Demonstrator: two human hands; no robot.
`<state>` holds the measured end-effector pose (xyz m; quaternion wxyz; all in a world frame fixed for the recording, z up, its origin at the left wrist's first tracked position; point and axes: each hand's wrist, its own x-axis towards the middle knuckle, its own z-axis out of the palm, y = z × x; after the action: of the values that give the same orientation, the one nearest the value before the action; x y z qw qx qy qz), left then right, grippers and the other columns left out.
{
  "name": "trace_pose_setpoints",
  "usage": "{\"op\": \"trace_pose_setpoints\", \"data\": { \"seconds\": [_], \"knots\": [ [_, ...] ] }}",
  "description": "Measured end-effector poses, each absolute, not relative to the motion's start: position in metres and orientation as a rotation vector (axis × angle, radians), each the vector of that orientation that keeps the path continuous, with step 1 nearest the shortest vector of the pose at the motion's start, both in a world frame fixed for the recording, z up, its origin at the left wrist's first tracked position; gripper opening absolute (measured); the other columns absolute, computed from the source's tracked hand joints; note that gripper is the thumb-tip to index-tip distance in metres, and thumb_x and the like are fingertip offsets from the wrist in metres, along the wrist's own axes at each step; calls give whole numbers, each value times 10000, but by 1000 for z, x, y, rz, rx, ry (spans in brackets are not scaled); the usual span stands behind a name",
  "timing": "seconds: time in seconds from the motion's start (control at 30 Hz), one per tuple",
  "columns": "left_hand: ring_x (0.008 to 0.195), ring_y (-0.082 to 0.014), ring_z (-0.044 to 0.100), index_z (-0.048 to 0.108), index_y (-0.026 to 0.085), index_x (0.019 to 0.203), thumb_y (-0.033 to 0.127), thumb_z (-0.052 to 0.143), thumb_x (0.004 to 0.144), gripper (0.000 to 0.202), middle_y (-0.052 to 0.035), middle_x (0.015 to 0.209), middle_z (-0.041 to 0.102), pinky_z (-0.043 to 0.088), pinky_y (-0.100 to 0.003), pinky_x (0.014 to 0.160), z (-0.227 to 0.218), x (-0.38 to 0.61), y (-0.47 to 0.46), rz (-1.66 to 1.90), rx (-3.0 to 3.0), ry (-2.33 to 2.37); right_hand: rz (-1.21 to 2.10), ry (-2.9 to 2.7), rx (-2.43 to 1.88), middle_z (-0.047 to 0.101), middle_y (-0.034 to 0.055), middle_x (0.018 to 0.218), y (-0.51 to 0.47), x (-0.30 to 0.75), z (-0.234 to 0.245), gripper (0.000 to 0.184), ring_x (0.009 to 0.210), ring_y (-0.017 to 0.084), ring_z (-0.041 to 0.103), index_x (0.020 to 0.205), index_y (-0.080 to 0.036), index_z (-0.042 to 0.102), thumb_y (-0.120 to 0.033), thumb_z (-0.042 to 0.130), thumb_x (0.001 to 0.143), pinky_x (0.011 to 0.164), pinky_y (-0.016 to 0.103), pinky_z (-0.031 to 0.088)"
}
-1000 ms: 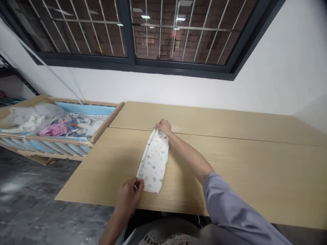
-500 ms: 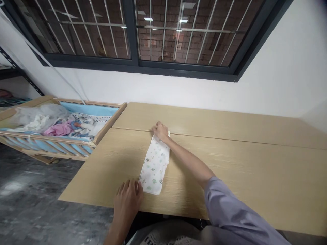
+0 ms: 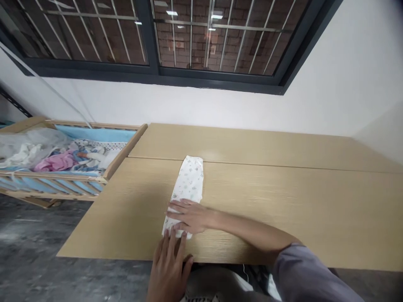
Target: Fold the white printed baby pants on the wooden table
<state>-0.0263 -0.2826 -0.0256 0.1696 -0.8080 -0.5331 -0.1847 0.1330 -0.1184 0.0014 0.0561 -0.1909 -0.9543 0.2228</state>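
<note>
Right hand (image 3: 192, 217) lies flat, fingers extended, unclenched on the folded printed cloth (image 3: 189, 184). Left hand (image 3: 168, 268) open, fingers spread at the cloth's near edge. Wooden crib (image 3: 126, 147), far left of the fingers, holds heaped clothes (image 3: 56, 162).

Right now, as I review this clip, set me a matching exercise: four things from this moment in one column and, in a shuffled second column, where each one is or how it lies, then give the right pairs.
Things:
A. right hand
B. left hand
C. white printed cloth
D. pink garment

Places and states:
1. In the wooden cot beside the table
2. Folded into a long strip on the table
3. Lying flat across the cloth's near part
4. Fingers spread at the table's near edge, by the cloth's near end

Right pairs: A-3, B-4, C-2, D-1
</note>
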Motion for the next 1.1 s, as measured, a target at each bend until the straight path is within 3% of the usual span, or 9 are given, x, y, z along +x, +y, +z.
{"op": "trace_pose_setpoints", "data": {
  "seconds": [0.23,0.57,0.7,0.77,0.83,0.9,0.97,1.1],
  "knots": [
    [1320,-370,554,529,188,1447,376,553,924,557,-204,1509,506,436,-458,1053,-25,-29,-281,-496,-2295,-1500,560,-2839,-924,108,81,1687,-1,143,-12,719,1565,282,81,1606,-273,274,-656,362,1004,1263,498,61],
    [1301,-369,572,592,204,1382,356,570,915,492,-189,1460,562,435,-471,1037,-22,-31,-281,-499,-2297,-1474,412,-2806,-1069,185,81,1682,89,160,-6,660,1559,244,145,1613,-193,239,-522,295,1044,1263,436,51],
    [1217,-322,638,642,227,1297,353,557,947,382,-126,1346,669,358,-498,1100,-11,-31,-272,-572,-2310,-1576,347,-2686,-1008,217,150,1671,50,156,11,645,1552,278,172,1592,-132,274,-479,327,1051,1255,463,126],
    [1147,-275,677,669,239,1220,330,546,973,291,-92,1251,727,323,-493,1133,-3,-38,-261,-619,-2300,-1678,313,-2627,-962,328,179,1622,11,155,25,599,1500,309,297,1544,-135,370,-468,369,1046,1214,492,240],
    [1118,-246,690,682,239,1156,306,535,989,233,-81,1215,742,347,-468,1120,6,-50,-247,-682,-2299,-1721,365,-2624,-888,572,177,1403,-37,157,38,473,1275,293,549,1390,-151,555,-433,396,1046,1091,478,409],
    [1136,-227,684,679,233,1144,295,519,999,225,-85,1251,726,418,-412,1061,13,-64,-233,-742,-2381,-1639,514,-2705,-772,697,125,1106,-87,161,47,408,1020,242,654,1204,-171,673,-412,378,1057,951,419,502],
    [1149,-200,680,662,228,1183,279,498,1007,246,-80,1273,716,477,-352,997,18,-75,-224,-745,-2533,-1496,585,-2763,-664,711,92,1053,-132,169,49,368,969,219,664,1193,-200,680,-400,406,1050,927,385,514],
    [1178,-209,669,635,219,1260,302,546,983,303,-76,1271,718,520,-336,976,16,-81,-231,-629,-2700,-1311,546,-2712,-724,668,109,1281,-197,186,34,404,1215,241,595,1340,-181,587,-401,495,1013,1093,392,433]
  ]
}}
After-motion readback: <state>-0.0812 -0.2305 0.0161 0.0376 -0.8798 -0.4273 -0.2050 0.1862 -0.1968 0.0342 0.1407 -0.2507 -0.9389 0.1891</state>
